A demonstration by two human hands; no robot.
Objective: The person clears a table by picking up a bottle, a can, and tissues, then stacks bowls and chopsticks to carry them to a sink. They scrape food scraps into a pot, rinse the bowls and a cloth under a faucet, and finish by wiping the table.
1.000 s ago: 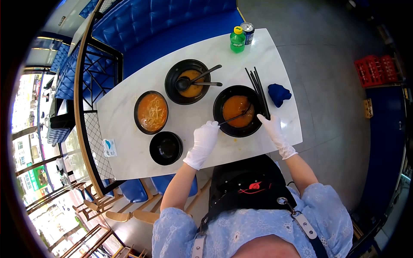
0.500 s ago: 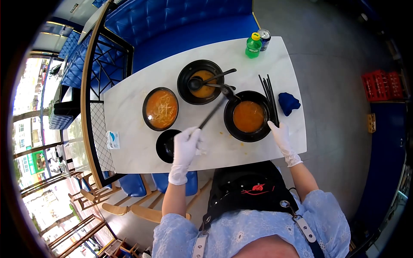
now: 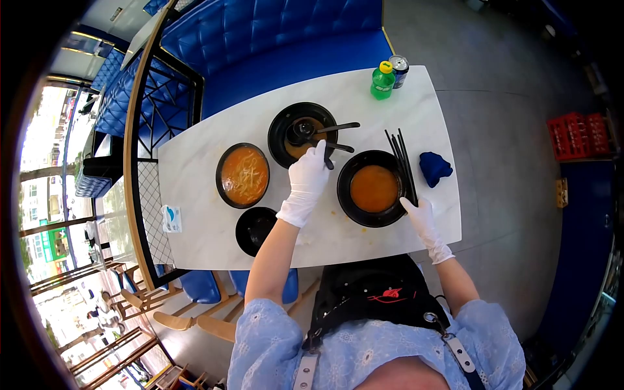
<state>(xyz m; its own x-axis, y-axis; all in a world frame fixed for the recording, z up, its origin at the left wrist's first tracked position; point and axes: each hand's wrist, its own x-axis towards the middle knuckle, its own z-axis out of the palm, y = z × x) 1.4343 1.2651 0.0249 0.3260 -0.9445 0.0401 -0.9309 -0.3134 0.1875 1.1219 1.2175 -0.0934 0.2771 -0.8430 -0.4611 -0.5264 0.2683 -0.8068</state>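
Observation:
My left hand (image 3: 308,179), in a white glove, is closed on a black ladle (image 3: 329,160) at the near side of the back black bowl (image 3: 278,153). Two more dark handles rest across that bowl's right rim, over orange-brown broth. My right hand (image 3: 421,220), also gloved, grips the near right rim of another black bowl (image 3: 350,211) holding orange broth (image 3: 374,188). Several black chopsticks (image 3: 403,162) lie along this bowl's right side, their near ends by my right fingers. A bowl of noodles (image 3: 244,175) and a smaller dark bowl (image 3: 252,229) are left of my left hand.
A green bottle (image 3: 383,83) and a can (image 3: 400,70) stand at the far right of the white table (image 3: 201,227). A dark blue cloth (image 3: 435,169) lies on the right, a tissue packet (image 3: 172,219) on the left. Blue chairs (image 3: 201,286) are along the near edge.
My left hand has moved forward and right, carrying the ladle from the right-hand broth bowl to the back bowl. My right hand stays at the bowl's rim.

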